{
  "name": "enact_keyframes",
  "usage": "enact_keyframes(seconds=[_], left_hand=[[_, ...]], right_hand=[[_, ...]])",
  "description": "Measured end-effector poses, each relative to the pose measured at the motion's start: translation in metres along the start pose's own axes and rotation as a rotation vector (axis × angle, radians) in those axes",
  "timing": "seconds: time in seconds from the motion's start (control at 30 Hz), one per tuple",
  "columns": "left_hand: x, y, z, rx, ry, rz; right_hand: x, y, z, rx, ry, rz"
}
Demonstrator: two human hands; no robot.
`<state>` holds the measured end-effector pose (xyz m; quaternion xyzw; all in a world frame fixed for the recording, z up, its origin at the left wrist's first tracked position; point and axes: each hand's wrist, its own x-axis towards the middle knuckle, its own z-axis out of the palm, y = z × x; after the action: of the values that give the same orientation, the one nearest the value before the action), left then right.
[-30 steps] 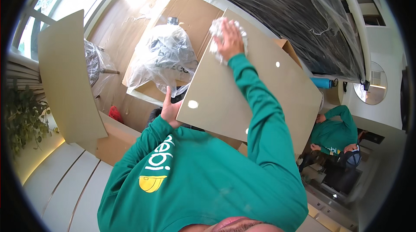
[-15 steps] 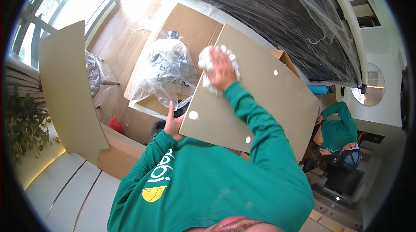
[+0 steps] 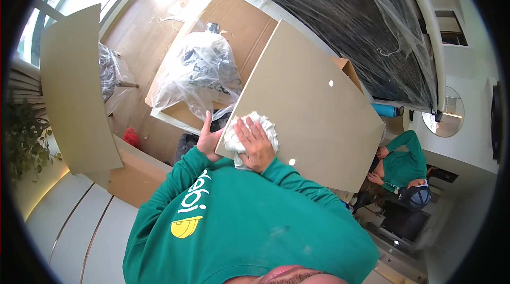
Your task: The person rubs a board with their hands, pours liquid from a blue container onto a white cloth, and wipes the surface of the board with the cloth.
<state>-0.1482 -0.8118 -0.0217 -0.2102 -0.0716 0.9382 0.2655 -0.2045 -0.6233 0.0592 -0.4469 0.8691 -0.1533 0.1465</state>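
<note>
A large beige panel (image 3: 313,119) with small white round spots lies tilted before me. At its lower left edge, my left hand (image 3: 210,139) supports it, thumb pointing up and the other fingers partly hidden behind the board. With fingers laid over a crumpled white cloth (image 3: 268,127), my right hand (image 3: 256,145) presses it against the panel's near left corner, close beside my left hand. The cloth covers part of that corner.
Beyond the panel, a clear plastic bag (image 3: 204,66) rests on flattened cardboard (image 3: 241,24). Another beige panel (image 3: 79,93) stands at left, near a plastic-wrapped stool (image 3: 110,74). A co-worker in green (image 3: 405,162) is at right. Plastic sheeting (image 3: 340,24) drapes something dark behind.
My right hand has slid the cloth from the panel's far left edge down toward me, to the near corner. My left hand stays at the edge.
</note>
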Motion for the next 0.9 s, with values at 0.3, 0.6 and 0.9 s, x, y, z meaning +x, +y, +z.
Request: enact_keyframes(seconds=[0.3, 0.6, 0.9], left_hand=[[-0.003, 0.005, 0.003, 0.044, 0.018, -0.030], [-0.003, 0.001, 0.004, 0.068, 0.005, -0.012], [-0.001, 0.000, 0.004, 0.073, 0.048, -0.022]], right_hand=[[0.067, 0.082, -0.046, -0.070, 0.396, 0.230], [0.076, 0.086, -0.052, -0.063, 0.391, 0.239], [0.077, 0.088, -0.049, -0.078, 0.370, 0.225]])
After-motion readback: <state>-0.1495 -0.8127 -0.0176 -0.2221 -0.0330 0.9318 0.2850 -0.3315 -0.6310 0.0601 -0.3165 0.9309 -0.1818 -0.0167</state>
